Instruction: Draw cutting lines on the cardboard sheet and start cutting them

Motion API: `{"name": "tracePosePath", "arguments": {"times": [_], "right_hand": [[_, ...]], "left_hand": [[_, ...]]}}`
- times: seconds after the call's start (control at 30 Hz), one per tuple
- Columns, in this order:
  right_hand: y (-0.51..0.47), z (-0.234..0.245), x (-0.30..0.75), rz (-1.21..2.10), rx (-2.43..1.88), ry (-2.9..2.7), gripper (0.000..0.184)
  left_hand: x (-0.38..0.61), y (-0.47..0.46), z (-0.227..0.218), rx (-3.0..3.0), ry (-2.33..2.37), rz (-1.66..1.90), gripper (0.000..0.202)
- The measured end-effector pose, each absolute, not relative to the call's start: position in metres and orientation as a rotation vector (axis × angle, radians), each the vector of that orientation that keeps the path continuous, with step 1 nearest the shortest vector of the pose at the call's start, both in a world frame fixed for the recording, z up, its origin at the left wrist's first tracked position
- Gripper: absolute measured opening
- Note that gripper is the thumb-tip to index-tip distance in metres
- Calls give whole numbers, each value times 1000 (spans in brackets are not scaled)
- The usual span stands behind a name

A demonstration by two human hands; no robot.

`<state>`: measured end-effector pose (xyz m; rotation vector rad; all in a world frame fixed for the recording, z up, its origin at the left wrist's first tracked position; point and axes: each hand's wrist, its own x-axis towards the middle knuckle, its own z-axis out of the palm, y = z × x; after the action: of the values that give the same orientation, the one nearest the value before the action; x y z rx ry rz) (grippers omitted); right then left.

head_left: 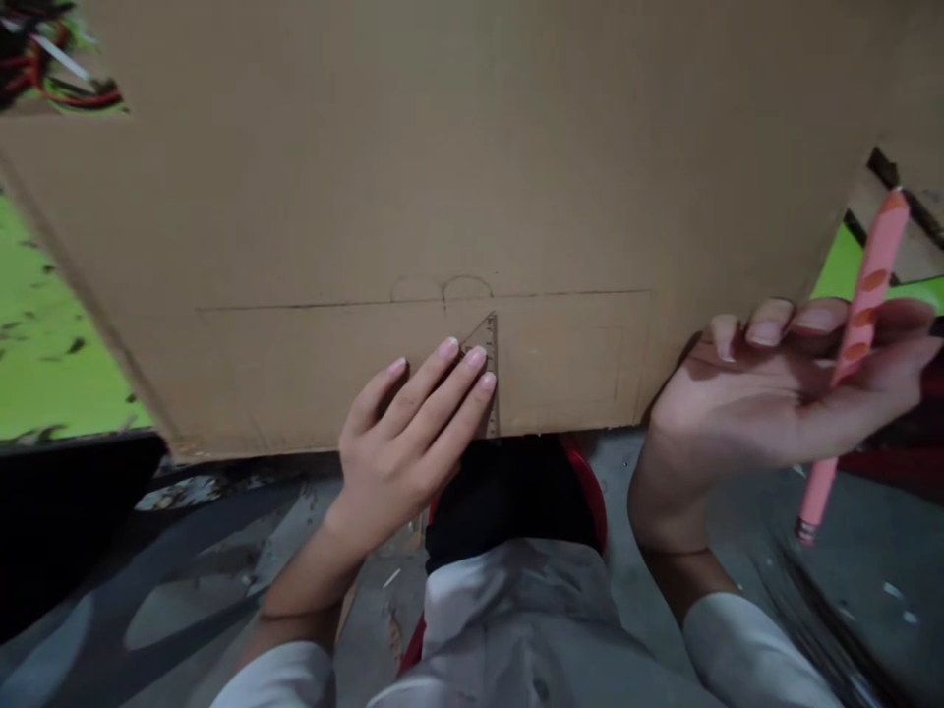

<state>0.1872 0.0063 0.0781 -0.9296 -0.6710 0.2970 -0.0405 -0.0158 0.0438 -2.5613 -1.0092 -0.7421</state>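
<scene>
A large sheet of brown cardboard fills most of the view, with pencil lines and two small arcs drawn near its near edge. My left hand lies flat on it, fingers stretched out, pressing down a clear triangular set square. My right hand is off the cardboard's right edge, palm up. A pink pencil with orange marks sits between its curled fingers, with the eraser end pointing down.
A green surface with dark marks shows to the left and at the far right. Red and black wires lie at the top left. Below are a grey floor, a dark shape at the left and my white-clothed lap on a red seat.
</scene>
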Motion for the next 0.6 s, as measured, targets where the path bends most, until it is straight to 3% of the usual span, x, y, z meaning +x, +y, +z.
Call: {"name": "tracePosePath", "arguments": {"times": [0.23, 0.43, 0.6], "right_hand": [[11, 82, 182, 210, -1028, -692, 13], [10, 72, 188, 228, -935, -715, 30], [12, 73, 190, 333, -751, -684, 22]], "left_hand": [[-34, -22, 32, -2383, -971, -801, 43], [-37, -17, 43, -2473, -853, -690, 33], [-38, -14, 45, -2473, -802, -657, 33]]}}
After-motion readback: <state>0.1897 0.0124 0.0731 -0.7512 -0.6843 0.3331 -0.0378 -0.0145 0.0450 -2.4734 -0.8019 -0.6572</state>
